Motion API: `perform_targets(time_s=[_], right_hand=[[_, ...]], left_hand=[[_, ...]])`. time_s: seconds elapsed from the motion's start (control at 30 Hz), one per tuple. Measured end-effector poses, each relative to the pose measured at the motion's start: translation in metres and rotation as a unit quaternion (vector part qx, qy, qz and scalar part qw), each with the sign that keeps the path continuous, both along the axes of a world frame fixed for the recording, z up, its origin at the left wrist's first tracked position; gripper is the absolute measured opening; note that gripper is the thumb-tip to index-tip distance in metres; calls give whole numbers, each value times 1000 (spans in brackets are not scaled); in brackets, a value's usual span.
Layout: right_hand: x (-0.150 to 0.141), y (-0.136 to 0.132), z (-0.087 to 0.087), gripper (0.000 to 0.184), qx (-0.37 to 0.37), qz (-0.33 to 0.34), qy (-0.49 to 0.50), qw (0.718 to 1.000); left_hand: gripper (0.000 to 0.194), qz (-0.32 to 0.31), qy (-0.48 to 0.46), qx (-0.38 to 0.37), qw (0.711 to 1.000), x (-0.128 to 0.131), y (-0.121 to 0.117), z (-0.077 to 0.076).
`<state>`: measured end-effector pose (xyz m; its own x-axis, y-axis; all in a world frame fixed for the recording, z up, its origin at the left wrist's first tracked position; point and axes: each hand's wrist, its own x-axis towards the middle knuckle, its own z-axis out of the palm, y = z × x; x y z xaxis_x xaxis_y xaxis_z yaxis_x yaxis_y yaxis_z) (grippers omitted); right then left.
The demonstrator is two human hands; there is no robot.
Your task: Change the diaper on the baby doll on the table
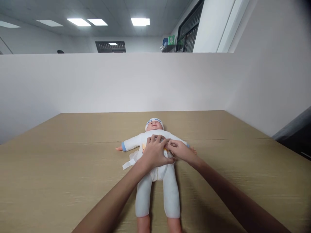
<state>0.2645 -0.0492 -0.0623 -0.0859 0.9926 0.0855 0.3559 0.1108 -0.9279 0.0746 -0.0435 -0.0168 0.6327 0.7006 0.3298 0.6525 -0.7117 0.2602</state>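
Note:
A baby doll in a white suit with blue cuffs lies on its back, head away from me, arms spread. Round its hips is a white diaper with yellow print at the front. My left hand lies over the diaper's front on the doll's belly, fingers spread and pressing down. At the diaper's right-hand edge my right hand is closed in a pinch, close against the left fingers; the pinched part is mostly hidden. On the left side a diaper tab sticks out loose over the table.
The doll lies on a wide tan table with a seam across it. A white partition rises behind the table, and a white wall stands at the right. A dark object is beyond the right edge.

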Motion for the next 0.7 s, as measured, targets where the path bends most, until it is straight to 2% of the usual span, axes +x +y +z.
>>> perform_targets(time_s=[0.07, 0.13, 0.23, 0.3, 0.37, 0.5, 0.6, 0.7], right_hand=[[-10, -2, -1, 36, 29, -9, -3, 1000], [-13, -12, -4, 32, 67, -24, -6, 997], [-9, -35, -12, 23, 165, -52, -27, 984], [-5, -49, -21, 19, 243, -48, -41, 968], [-3, -58, -30, 25, 287, -25, -39, 957], [-2, -62, -44, 46, 293, -1, -57, 955], [-1, -62, -43, 52, 322, 30, -127, 938], [0, -63, -38, 59, 333, 75, -184, 922]], left_hand=[[101, 0, -11, -7, 1000, 0, 1, -3], [112, -1, -23, -15, 1000, -1, 1, -4], [109, -5, -35, -22, 999, -2, 2, -5], [106, -6, -40, -27, 999, -2, 2, -5], [106, -8, -42, -33, 999, -2, 2, -5], [111, -18, -59, -39, 997, -4, 4, -6], [96, -61, -123, -72, 988, -13, 8, -5], [62, -101, -213, -107, 966, -34, 12, -7]])
